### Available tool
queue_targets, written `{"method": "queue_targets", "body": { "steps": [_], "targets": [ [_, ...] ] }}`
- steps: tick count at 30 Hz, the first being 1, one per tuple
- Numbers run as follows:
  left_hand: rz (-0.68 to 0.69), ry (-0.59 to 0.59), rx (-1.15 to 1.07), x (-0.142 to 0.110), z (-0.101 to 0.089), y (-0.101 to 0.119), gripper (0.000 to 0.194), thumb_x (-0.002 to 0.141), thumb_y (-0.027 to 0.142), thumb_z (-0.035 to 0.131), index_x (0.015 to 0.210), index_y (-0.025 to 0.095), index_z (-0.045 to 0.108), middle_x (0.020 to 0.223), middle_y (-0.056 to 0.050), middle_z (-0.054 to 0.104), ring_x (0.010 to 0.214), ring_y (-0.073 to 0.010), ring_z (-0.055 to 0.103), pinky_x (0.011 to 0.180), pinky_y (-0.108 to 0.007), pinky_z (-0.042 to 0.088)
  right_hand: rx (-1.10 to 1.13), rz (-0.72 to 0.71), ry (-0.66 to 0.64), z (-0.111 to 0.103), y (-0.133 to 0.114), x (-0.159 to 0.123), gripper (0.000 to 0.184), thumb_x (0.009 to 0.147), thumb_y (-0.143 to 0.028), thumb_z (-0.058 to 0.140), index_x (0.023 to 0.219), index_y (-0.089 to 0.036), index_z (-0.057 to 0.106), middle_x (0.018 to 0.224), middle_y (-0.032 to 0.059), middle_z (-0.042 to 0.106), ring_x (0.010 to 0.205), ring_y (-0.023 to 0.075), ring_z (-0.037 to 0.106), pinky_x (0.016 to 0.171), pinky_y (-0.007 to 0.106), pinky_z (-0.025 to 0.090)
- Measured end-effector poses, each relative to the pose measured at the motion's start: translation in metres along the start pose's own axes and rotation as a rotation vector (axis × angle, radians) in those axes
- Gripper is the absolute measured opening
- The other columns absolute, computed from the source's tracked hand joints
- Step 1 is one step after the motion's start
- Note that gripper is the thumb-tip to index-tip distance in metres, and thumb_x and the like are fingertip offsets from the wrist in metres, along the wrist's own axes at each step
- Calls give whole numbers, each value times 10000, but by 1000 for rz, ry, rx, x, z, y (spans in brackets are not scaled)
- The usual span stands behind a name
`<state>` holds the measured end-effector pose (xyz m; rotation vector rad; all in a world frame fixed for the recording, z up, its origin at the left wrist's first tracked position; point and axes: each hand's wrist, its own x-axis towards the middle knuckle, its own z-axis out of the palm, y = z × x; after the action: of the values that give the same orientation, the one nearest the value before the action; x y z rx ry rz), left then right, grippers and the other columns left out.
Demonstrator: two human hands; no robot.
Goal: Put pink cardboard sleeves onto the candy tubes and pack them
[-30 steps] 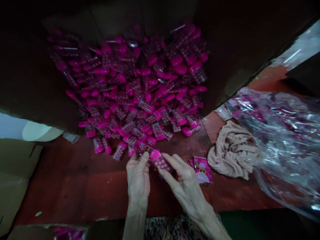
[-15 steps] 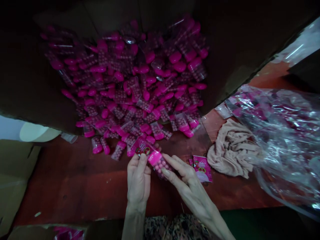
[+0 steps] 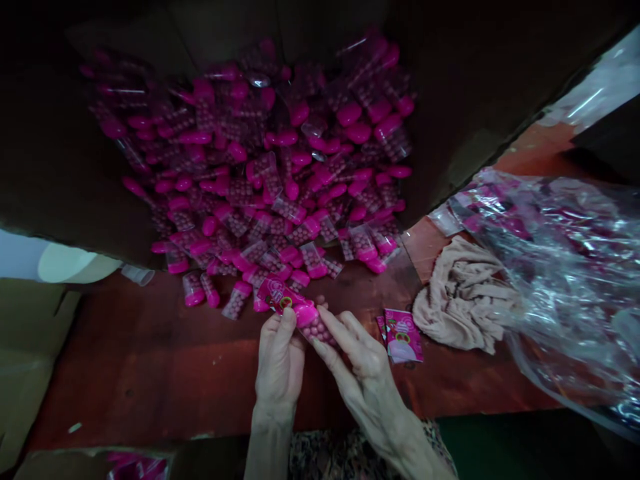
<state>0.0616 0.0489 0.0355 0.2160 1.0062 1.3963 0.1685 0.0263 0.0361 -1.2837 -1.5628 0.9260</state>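
My left hand [image 3: 281,363] pinches a printed pink sleeve [image 3: 276,293] between thumb and fingers. In my right hand [image 3: 363,360] is a clear candy bottle [image 3: 319,328] with a pink cap and round pink candies inside. The bottle's capped end meets the sleeve's near end; how far it sits inside I cannot tell. Beyond both hands spreads a heap of similar candy bottles [image 3: 270,180], spilling from a dark carton. To the right of my right hand lie a few flat printed sleeves [image 3: 403,335].
A crumpled beige cloth [image 3: 463,293] lies on the red tabletop [image 3: 165,360]. Right of it is a big clear plastic bag [image 3: 575,287] with pink items inside. Carton walls [image 3: 460,87] rise around the heap. A cardboard box [image 3: 30,347] stands at left, and another with pink pieces [image 3: 137,467] sits below the edge.
My right hand has shifted slightly left, bringing the bottle closer against the sleeve. The sleeve has tilted and moved a little left. The heap looks the same.
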Motion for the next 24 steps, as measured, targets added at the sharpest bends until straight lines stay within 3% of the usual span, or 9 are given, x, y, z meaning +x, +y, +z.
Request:
{"method": "queue_targets", "body": {
  "steps": [7,14,20,24],
  "targets": [
    [11,-69,97,3,-5,5,264,652,389,727,722,135,721,749,-105,727,867,-270,662,841,-425,488,45,0,2,1,-2,-3,414,882,-132,452,1276,-245,517,935,61,579,863,166,603,776,258,531],
    [55,-56,99,-1,-7,2,248,604,376,763,659,145,693,785,-109,728,895,-283,654,836,-425,484,108,256,-77,-8,7,-6,371,831,-337,586,1201,-349,571,1195,38,603,1136,248,531,934,413,467],
    [56,-33,156,-2,0,-1,199,714,324,681,771,136,716,821,-115,729,859,-243,658,812,-381,493,87,81,-4,0,4,-3,385,886,-171,471,1257,-247,534,912,55,593,840,167,602,760,286,538],
    [55,-10,150,-3,3,-4,190,705,313,689,778,139,705,811,-102,728,819,-226,663,789,-364,500,42,72,16,6,2,-3,357,883,-170,478,1227,-228,556,900,54,594,833,168,607,747,282,545]
  ]
}}
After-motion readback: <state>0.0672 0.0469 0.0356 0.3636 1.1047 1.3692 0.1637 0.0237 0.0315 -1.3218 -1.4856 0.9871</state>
